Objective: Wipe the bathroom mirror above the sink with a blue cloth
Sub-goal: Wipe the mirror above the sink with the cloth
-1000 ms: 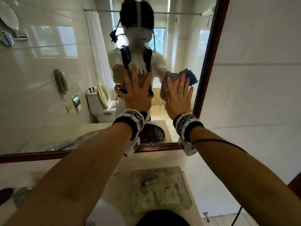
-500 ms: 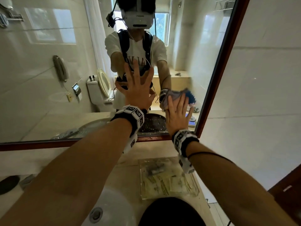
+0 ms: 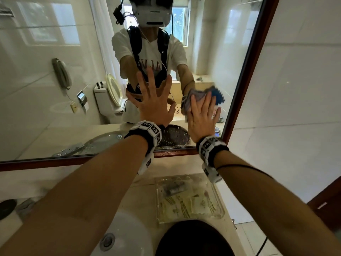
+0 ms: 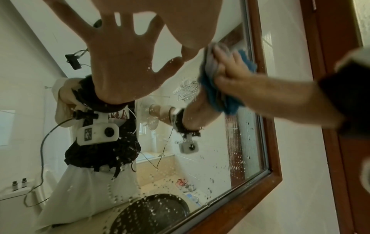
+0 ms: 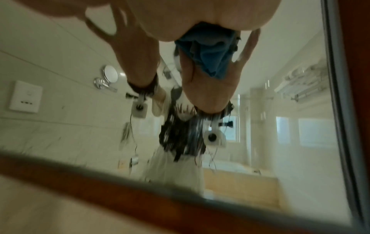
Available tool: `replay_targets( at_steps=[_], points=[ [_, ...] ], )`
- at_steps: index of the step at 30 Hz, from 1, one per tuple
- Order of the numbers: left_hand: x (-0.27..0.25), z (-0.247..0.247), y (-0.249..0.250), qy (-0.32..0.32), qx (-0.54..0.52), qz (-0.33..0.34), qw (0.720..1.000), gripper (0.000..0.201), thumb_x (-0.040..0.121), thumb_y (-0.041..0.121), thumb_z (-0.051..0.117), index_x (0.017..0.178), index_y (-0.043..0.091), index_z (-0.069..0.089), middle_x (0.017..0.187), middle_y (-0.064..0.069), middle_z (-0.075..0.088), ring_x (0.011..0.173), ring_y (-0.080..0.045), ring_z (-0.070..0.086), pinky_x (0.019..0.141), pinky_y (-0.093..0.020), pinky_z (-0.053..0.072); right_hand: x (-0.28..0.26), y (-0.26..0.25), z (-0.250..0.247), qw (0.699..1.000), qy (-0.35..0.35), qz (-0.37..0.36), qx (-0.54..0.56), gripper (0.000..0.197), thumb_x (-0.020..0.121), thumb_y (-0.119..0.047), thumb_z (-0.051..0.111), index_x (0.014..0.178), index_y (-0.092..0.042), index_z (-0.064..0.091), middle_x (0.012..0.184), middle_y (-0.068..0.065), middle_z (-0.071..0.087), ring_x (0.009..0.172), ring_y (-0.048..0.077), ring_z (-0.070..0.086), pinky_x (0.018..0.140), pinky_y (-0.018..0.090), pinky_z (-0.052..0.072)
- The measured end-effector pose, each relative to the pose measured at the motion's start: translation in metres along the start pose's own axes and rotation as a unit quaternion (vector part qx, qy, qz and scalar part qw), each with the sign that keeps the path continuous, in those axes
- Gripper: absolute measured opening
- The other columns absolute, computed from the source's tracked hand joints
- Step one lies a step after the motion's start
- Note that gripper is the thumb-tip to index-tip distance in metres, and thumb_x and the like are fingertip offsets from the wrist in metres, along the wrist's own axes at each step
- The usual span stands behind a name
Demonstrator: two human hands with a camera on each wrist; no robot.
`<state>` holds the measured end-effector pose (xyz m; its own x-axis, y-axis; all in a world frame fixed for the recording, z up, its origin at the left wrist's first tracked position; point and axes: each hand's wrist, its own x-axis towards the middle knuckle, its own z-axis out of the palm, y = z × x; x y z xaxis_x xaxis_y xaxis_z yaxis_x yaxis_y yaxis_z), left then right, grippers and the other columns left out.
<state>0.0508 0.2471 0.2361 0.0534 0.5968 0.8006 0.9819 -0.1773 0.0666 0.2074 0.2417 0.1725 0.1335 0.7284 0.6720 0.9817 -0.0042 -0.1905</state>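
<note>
The mirror (image 3: 55, 71) has a brown wooden frame (image 3: 247, 80). My left hand (image 3: 155, 102) lies flat on the glass with fingers spread, holding nothing. To its right, my right hand (image 3: 202, 115) presses the blue cloth (image 3: 218, 97) against the glass with straight fingers, close to the frame's right side. In the left wrist view the left hand (image 4: 190, 23) meets its reflection, and the right hand (image 4: 240, 76) pushes the bunched cloth (image 4: 226, 102). The right wrist view, blurred, shows my right hand (image 5: 210, 14) over the cloth (image 5: 208, 52).
Below the mirror runs a beige counter with a white sink (image 3: 125, 237), a clear tray of toiletries (image 3: 217, 193) and a dark round tray (image 3: 193, 239). White tiled wall (image 3: 295, 89) lies right of the frame. Water drops (image 4: 236, 158) dot the lower glass.
My right hand slid the cloth down the glass, then back up a little. The left hand stayed planted on the mirror. My view tilted downward.
</note>
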Motion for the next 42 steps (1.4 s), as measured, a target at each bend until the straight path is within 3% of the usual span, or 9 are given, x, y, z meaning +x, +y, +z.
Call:
replay_targets(
  at_steps=[4, 8, 13, 17, 21, 25, 29, 34, 42],
  points=[
    [0.000, 0.004, 0.000, -0.006, 0.001, -0.006, 1.000, 0.087, 0.079, 0.065, 0.053, 0.151, 0.039, 0.010, 0.159, -0.019, 0.005, 0.144, -0.045, 0.003, 0.098, -0.079, 0.012, 0.047, -0.005, -0.035, 0.998, 0.049, -0.037, 0.004, 0.053, 0.101, -0.044, 0.021, 0.152, -0.038, 0.006, 0.161, 0.016, -0.001, 0.148, 0.035, -0.002, 0.114, 0.055, -0.006],
    [0.001, 0.007, 0.001, -0.006, 0.001, -0.011, 1.000, 0.089, 0.079, 0.063, 0.055, 0.151, 0.040, 0.009, 0.159, -0.020, 0.005, 0.143, -0.046, 0.002, 0.097, -0.080, 0.013, 0.050, -0.008, -0.033, 0.996, 0.080, -0.039, 0.016, 0.052, 0.102, -0.042, 0.023, 0.152, -0.038, 0.010, 0.161, 0.016, 0.003, 0.148, 0.035, 0.001, 0.114, 0.056, -0.001],
    [0.001, 0.009, 0.001, -0.004, 0.004, -0.016, 1.000, 0.088, 0.078, 0.067, 0.052, 0.151, 0.040, 0.010, 0.159, -0.020, 0.007, 0.143, -0.046, 0.003, 0.098, -0.080, 0.011, 0.002, -0.001, 0.014, 0.997, 0.067, -0.020, 0.014, 0.054, 0.101, -0.042, 0.027, 0.152, -0.035, 0.011, 0.160, 0.019, 0.009, 0.147, 0.038, 0.007, 0.115, 0.056, 0.004],
    [0.001, 0.010, 0.001, -0.009, 0.010, -0.018, 1.000, 0.089, 0.077, 0.066, 0.054, 0.151, 0.040, 0.010, 0.158, -0.020, 0.006, 0.143, -0.046, 0.002, 0.097, -0.080, 0.011, -0.060, 0.010, 0.055, 1.000, 0.007, -0.011, -0.007, 0.057, 0.100, -0.042, 0.030, 0.153, -0.032, 0.011, 0.159, 0.021, 0.012, 0.146, 0.040, 0.012, 0.113, 0.060, 0.013],
    [0.001, 0.010, 0.002, -0.020, 0.010, -0.023, 0.999, 0.092, 0.075, 0.065, 0.056, 0.150, 0.040, 0.009, 0.159, -0.020, 0.005, 0.143, -0.047, 0.001, 0.096, -0.080, 0.013, -0.081, 0.010, 0.066, 0.999, -0.040, 0.004, -0.015, 0.057, 0.100, -0.043, 0.031, 0.153, -0.030, 0.013, 0.159, 0.021, 0.010, 0.147, 0.039, 0.011, 0.113, 0.060, 0.014],
    [0.000, 0.008, 0.003, -0.028, 0.013, -0.036, 0.999, 0.094, 0.075, 0.064, 0.059, 0.151, 0.041, 0.008, 0.159, -0.020, 0.002, 0.143, -0.046, -0.001, 0.097, -0.079, 0.015, -0.069, 0.015, 0.053, 0.998, -0.048, -0.021, -0.025, 0.054, 0.101, -0.041, 0.029, 0.152, -0.032, 0.015, 0.159, 0.019, 0.011, 0.147, 0.039, 0.012, 0.112, 0.061, 0.016],
    [0.003, 0.004, 0.015, -0.020, -0.001, -0.062, 0.998, 0.099, 0.070, 0.059, 0.066, 0.150, 0.040, 0.010, 0.158, -0.022, 0.006, 0.143, -0.047, 0.003, 0.099, -0.076, 0.017, -0.013, 0.027, 0.014, 1.000, 0.005, -0.012, -0.004, 0.054, 0.101, -0.040, 0.031, 0.152, -0.035, 0.014, 0.160, 0.018, 0.007, 0.148, 0.038, 0.006, 0.114, 0.059, 0.005],
    [0.004, 0.003, 0.031, -0.019, 0.004, 0.002, 1.000, 0.100, 0.071, 0.065, 0.063, 0.150, 0.039, 0.009, 0.158, -0.021, 0.007, 0.143, -0.046, 0.006, 0.097, -0.078, 0.019, 0.054, 0.040, -0.038, 0.996, 0.078, -0.034, -0.020, 0.054, 0.101, -0.044, 0.024, 0.152, -0.036, 0.012, 0.160, 0.018, 0.005, 0.148, 0.038, 0.004, 0.114, 0.058, 0.004],
    [-0.025, 0.027, 0.047, -0.040, 0.017, 0.018, 0.999, 0.102, 0.072, 0.064, 0.064, 0.151, 0.039, 0.006, 0.159, -0.018, 0.004, 0.143, -0.046, 0.003, 0.097, -0.078, 0.018, 0.024, 0.056, -0.011, 0.998, 0.069, -0.007, -0.008, 0.056, 0.102, -0.044, 0.025, 0.153, -0.032, 0.006, 0.159, 0.023, 0.006, 0.147, 0.039, 0.006, 0.116, 0.052, 0.006]
  ],
)
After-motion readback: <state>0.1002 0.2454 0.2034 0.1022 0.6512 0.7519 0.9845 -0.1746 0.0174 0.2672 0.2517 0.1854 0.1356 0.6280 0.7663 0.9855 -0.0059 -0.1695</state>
